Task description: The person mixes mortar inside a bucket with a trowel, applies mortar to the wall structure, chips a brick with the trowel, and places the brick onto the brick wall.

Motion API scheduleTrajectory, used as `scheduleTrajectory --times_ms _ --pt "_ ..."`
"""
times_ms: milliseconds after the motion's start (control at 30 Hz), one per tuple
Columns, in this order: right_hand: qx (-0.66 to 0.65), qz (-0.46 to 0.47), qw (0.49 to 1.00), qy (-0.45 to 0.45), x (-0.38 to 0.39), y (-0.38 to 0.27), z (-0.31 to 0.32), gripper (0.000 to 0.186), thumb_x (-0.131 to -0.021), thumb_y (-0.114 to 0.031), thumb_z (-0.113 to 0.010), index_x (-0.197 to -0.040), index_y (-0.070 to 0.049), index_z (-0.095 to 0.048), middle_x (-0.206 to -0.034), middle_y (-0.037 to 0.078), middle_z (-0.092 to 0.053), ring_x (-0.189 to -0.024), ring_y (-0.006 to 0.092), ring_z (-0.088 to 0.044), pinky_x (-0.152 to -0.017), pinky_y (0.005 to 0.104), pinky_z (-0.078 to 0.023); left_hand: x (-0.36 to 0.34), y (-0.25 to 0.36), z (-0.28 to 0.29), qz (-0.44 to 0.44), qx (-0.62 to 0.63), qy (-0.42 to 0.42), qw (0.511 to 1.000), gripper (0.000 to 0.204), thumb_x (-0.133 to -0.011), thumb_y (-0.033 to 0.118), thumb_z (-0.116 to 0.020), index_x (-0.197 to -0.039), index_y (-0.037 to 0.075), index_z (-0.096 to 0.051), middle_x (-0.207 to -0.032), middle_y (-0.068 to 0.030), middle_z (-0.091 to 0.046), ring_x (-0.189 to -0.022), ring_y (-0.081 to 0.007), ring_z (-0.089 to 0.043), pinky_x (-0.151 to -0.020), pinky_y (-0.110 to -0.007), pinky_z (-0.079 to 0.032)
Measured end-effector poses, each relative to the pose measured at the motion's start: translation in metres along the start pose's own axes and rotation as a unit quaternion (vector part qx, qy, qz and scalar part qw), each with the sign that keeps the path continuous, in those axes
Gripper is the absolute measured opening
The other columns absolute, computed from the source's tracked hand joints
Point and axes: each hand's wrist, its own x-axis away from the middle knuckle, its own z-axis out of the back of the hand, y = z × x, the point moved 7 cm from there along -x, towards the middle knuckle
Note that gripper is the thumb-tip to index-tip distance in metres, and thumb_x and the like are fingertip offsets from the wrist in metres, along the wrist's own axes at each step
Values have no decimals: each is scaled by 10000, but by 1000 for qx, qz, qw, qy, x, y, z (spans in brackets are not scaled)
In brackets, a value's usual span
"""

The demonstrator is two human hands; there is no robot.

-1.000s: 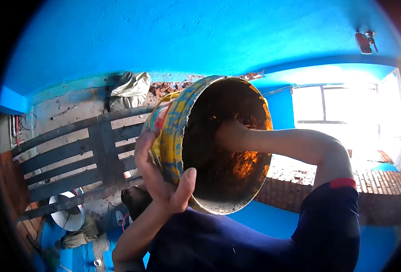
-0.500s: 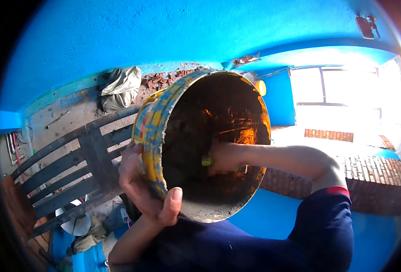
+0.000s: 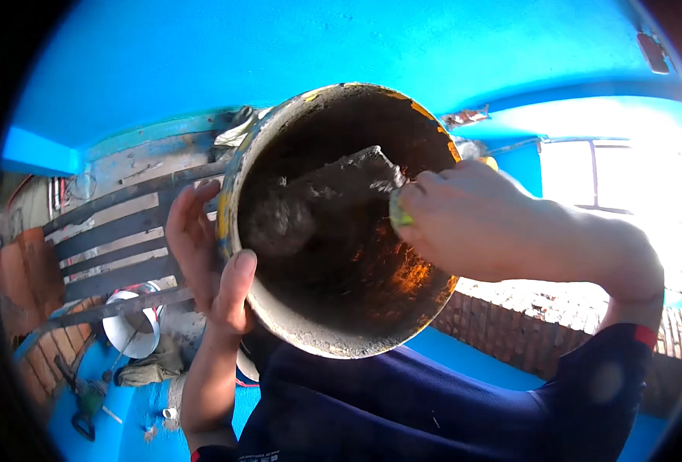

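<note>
My left hand (image 3: 221, 273) grips the near-left rim of a paint-splashed bucket (image 3: 356, 335), which is tipped with its mouth facing me; the inside is dark, with orange patches. My right hand (image 3: 449, 215) is at the bucket's right rim, closed round the green handle of a trowel (image 3: 348, 177). The trowel's blade reaches into the bucket and is coated in wet grey stuff, with a lump of grey mortar (image 3: 279, 219) to its left, blurred.
Behind are a blue wall (image 3: 279, 46), a dark slatted wooden frame (image 3: 113, 242) and pale bags (image 3: 233, 131). At lower left lie a white bucket (image 3: 129, 327) and a green power tool (image 3: 87, 400). Brickwork (image 3: 502, 331) runs rightward below a bright window (image 3: 564, 173).
My right hand has drawn out from deep inside the bucket to its right rim, bringing the trowel into view. The bucket, still in my left hand, has turned its opening further toward me.
</note>
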Motion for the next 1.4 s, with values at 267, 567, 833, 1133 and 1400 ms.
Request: scheduleTrajectory --times_ms 267,567,833,1133,1400 --pt "177 -43 983 -5 27 -3 44 301 -676 -264 -784 -862 -93 -620 -779 11 -600 -805 186 -627 -671 326 -487 4 5 -1 -33 3 16 999 787 -789 246 -667 -1403 -16 -251 -1330 -186 -395 -1276 -259 -351 -1085 -378 -224" --pt "216 -1 976 37 18 -25 69 269 -734 -266 -756 -874 -120 -579 -780 -1 -606 -765 200 -629 -609 350 -477 8 3 7 -37 -48 35 998 800 -796 265 -670 -1418 -7 -246 -1330 -194 -396 -1263 -260 -360 -1079 -396 -231" --pt "-320 108 866 370 -38 4 22 267 -795 -181 -740 -998 -95 -590 -895 51 -635 -828 169 -615 -727 299 -494 10 8 1 7 12 52 999 820 -798 269 -707 -1415 -6 -242 -1301 -181 -399 -1228 -249 -380 -1038 -381 -309" --pt "-676 28 720 153 -137 -11 -90 223 -806 -136 -737 -720 -87 -537 -667 -30 -580 -664 53 -548 -602 244 -448 9 8 10 -26 -44 74 996 864 -767 294 -727 -1404 -24 -237 -1290 -186 -401 -1208 -253 -385 -1047 -389 -283" --pt "-516 65 853 40 -130 -24 -91 183 -758 -145 -715 -729 -52 -560 -636 -8 -543 -624 89 -500 -598 285 -437 12 13 19 -68 -76 116 988 901 -735 267 -774 -1403 -21 -242 -1286 -184 -404 -1200 -247 -386 -1037 -393 -297"
